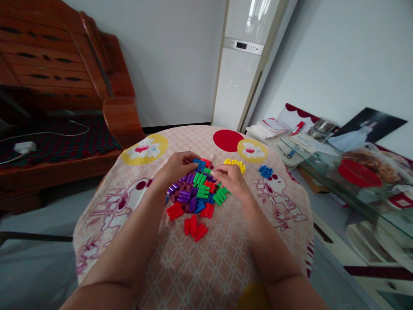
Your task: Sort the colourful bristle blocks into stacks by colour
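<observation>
A pile of small plastic building pieces (196,194) in purple, green, blue and red lies on the round table's patterned cloth (206,262). My left hand (177,167) rests at the pile's far left edge, fingers curled onto a blue piece (200,164). My right hand (230,178) sits at the pile's right side, fingers pinched together over the pieces; what it holds is hidden. A group of red pieces (194,226) lies apart in front of the pile. Yellow pieces (235,164) and blue pieces (266,171) lie separately to the right.
A wooden sofa (64,86) stands at the left with a charger and cable on its seat. A tall white air conditioner (240,64) stands behind the table. A glass side table (338,172) with papers, a red bowl and clutter is at the right.
</observation>
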Demonstrator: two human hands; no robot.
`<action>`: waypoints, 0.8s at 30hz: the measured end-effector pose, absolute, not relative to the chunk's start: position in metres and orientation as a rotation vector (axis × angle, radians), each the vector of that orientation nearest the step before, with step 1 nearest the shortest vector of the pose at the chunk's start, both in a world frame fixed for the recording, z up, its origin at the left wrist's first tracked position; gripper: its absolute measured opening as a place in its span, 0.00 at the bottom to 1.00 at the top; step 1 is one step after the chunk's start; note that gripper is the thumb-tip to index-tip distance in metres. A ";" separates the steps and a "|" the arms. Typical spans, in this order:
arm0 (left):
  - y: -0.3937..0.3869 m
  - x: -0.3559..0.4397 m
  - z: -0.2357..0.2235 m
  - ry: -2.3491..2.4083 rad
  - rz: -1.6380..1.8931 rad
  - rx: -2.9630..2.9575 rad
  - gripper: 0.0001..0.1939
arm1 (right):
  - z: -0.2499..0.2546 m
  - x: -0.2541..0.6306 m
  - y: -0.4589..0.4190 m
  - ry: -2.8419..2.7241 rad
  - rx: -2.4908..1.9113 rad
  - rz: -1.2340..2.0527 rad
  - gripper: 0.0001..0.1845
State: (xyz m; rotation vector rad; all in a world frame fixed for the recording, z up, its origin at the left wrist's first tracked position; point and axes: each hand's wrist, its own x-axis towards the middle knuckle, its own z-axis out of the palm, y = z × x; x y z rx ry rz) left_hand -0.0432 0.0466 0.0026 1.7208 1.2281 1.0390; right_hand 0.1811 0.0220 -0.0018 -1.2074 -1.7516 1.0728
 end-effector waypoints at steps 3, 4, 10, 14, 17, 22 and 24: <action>0.040 -0.019 0.000 1.062 1.133 1.468 0.21 | -0.005 0.177 0.022 -1.656 -1.215 1.186 0.17; 0.038 -0.012 -0.002 1.032 1.148 1.415 0.21 | -0.006 0.177 0.023 -1.615 -1.215 1.198 0.17; 0.039 0.000 -0.008 1.015 1.138 1.331 0.21 | -0.009 0.180 0.030 -1.466 -1.161 1.190 0.19; 0.039 0.000 -0.011 1.001 1.046 1.398 0.21 | -0.007 0.183 0.031 -1.463 -1.196 1.100 0.19; 0.037 0.002 -0.010 0.982 0.955 1.486 0.19 | -0.003 0.205 0.037 -1.480 -1.270 0.972 0.20; 0.035 0.001 -0.005 1.017 0.904 1.562 0.18 | 0.005 0.282 0.049 -1.461 -1.547 0.473 0.16; 0.035 -0.001 -0.003 1.031 0.901 1.572 0.17 | 0.007 0.311 0.048 -1.459 -1.754 0.221 0.14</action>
